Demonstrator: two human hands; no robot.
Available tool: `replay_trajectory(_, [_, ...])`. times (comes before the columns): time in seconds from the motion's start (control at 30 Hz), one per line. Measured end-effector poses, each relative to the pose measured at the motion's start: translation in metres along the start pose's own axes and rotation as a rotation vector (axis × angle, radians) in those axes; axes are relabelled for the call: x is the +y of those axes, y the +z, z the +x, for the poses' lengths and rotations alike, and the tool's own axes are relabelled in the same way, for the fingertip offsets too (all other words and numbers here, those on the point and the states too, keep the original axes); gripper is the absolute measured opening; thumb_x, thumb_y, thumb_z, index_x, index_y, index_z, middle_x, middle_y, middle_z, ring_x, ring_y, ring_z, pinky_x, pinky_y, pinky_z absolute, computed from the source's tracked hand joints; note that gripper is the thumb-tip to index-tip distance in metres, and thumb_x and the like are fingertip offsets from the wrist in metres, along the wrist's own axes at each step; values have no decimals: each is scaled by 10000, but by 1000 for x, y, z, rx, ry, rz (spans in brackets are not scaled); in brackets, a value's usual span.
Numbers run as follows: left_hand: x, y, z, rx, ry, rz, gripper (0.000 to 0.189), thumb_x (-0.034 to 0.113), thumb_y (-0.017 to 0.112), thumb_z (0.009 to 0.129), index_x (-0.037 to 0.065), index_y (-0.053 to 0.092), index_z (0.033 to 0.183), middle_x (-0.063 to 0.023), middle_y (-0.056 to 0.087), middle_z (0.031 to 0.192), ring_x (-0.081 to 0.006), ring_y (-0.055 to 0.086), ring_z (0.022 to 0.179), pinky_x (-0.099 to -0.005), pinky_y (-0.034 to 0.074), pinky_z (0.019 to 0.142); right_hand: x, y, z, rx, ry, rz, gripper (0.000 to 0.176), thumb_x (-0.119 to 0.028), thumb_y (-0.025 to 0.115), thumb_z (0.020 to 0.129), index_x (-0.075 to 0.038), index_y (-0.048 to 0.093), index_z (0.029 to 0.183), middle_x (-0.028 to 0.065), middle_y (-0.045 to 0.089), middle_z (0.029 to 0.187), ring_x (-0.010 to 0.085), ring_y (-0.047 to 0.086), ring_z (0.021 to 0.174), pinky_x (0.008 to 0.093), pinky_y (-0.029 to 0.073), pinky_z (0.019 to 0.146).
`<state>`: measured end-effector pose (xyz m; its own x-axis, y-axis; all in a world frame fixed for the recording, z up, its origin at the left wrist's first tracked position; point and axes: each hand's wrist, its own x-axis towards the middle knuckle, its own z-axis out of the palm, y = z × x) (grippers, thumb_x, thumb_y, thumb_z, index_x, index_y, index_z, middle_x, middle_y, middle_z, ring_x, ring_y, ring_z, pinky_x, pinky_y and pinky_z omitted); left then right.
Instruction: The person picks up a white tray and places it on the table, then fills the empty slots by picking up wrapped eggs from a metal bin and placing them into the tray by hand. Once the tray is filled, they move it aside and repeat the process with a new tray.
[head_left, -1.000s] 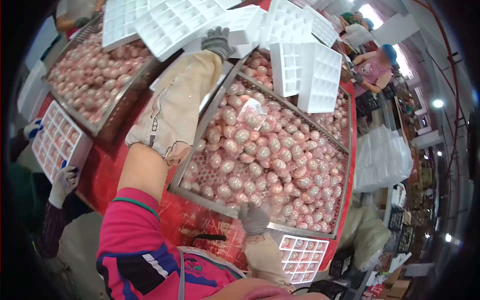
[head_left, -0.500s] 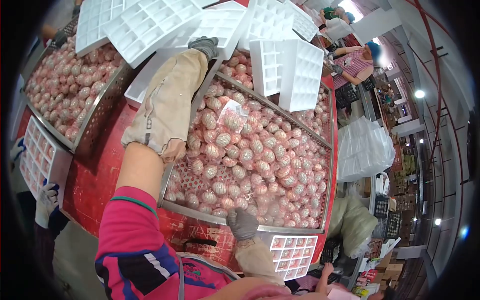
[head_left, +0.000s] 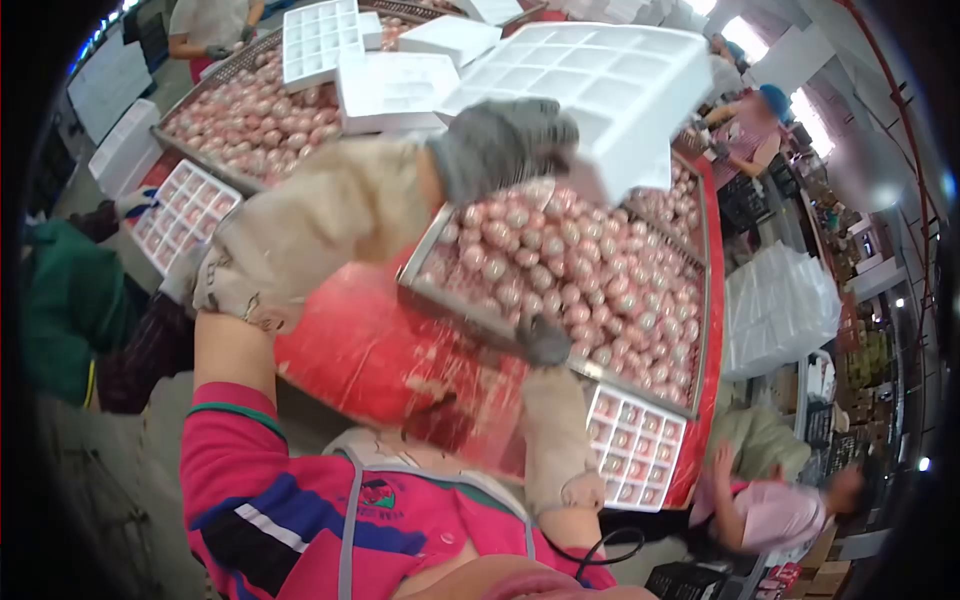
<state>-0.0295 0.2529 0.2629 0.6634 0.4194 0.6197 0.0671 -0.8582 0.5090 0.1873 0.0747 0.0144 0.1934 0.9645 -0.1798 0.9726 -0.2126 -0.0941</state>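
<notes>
My left hand (head_left: pixel 505 150), in a grey glove, is closed on the near edge of a white foam tray (head_left: pixel 590 70) divided into square compartments. The tray is tilted up over the far part of a metal bin (head_left: pixel 460 318). Heaped in that bin are small round pieces (head_left: pixel 590 260) in clear and pinkish wrapping. My right hand (head_left: pixel 543 340), also grey-gloved, is closed at the bin's near rim; I cannot tell what its fingers hold. Close by on its right stands a filled compartment tray (head_left: pixel 635 450), a wrapped piece in each visible cell.
More white foam trays (head_left: pixel 395 85) lie across a second heaped bin (head_left: pixel 255 125) at the far left. A co-worker's gloved hand (head_left: pixel 135 203) is at another filled tray (head_left: pixel 188 215). Red table surface (head_left: pixel 370 340) shows before me. Other people stand around the table.
My left hand has come nearer and to the right, bringing a foam tray away from the pile. My view has shifted; my right hand remains at the bin's near rim.
</notes>
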Motion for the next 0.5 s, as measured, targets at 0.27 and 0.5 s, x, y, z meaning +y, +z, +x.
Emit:
replay_trajectory(0.27, [196, 101, -288, -145, 209, 646, 135, 213, 581, 684, 108, 536, 756, -246, 553, 1132, -194, 581, 638, -375, 460, 560, -18, 37, -137, 559, -165, 923, 442, -439, 427, 913, -85, 514, 1163, 100, 623, 1009, 257, 625, 858, 405, 494, 712])
replay_trajectory(0.5, [219, 179, -381, -770, -15, 374, 152, 220, 575, 721, 129, 603, 839, -249, 568, 1139, -287, 628, 694, -409, 485, 589, 3, 173, -222, -267, 472, 2235, 515, -346, 530, 902, -51, 419, 1309, 91, 524, 1202, 179, 527, 1057, 321, 450, 889])
